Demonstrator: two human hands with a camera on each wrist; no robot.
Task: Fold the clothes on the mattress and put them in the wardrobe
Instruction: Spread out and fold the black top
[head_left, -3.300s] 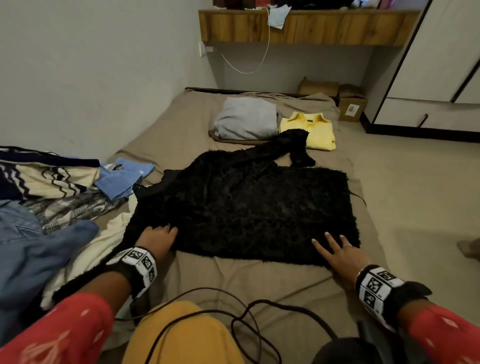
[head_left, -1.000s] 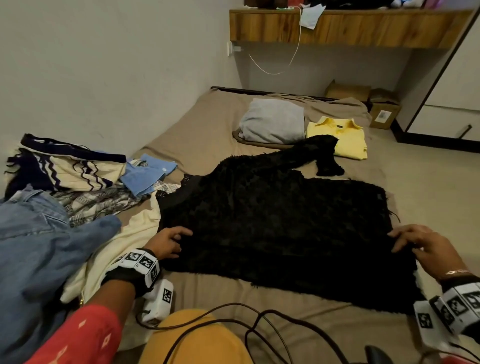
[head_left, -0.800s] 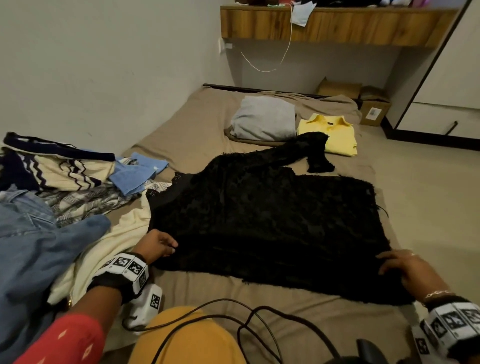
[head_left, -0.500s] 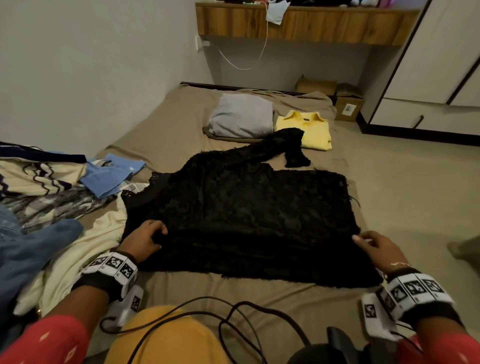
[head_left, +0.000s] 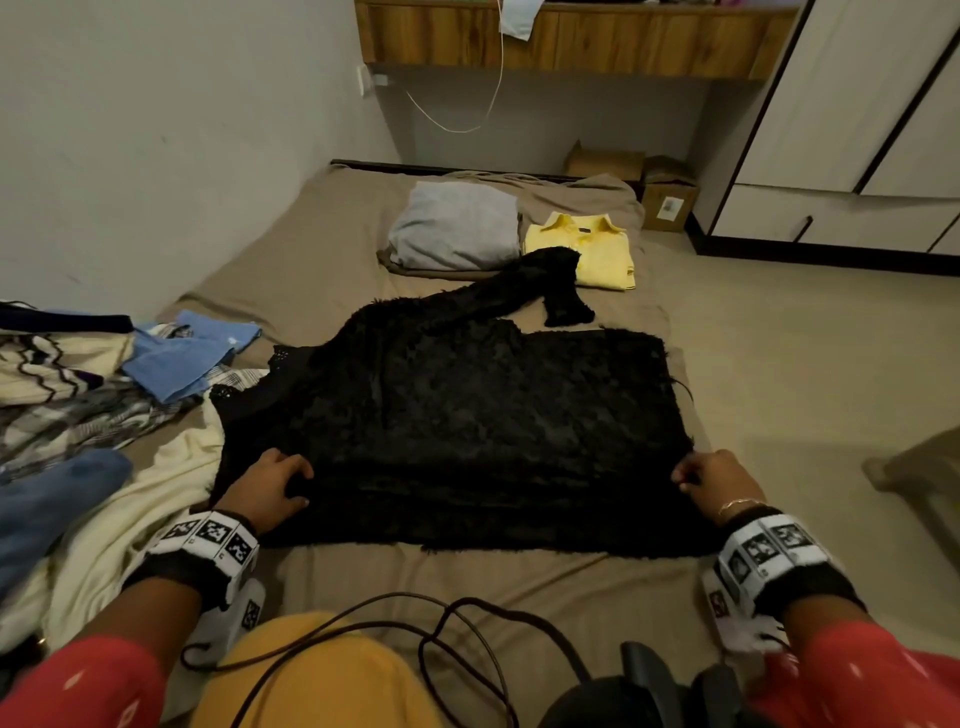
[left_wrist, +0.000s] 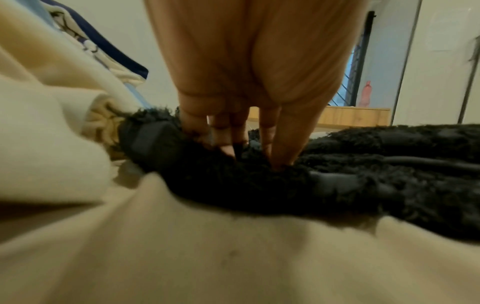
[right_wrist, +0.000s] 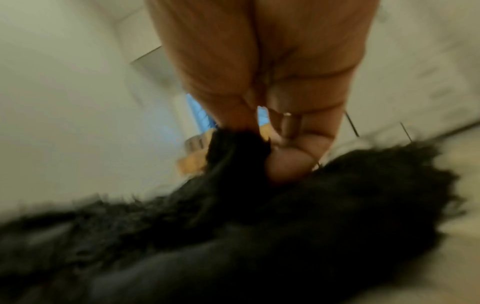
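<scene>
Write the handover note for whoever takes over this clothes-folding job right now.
Left hand: grips the near left edge of the black fuzzy garment.
Right hand: pinches its near right edge.
The garment lies spread on the mattress, one sleeve stretched toward the far end.
Done: a folded yellow shirt and a folded grey garment sit at the far end of the mattress.
Left: fold the black garment, fold the unfolded pile at the left, then carry everything to the wardrobe. Nothing visibly put away.
</scene>
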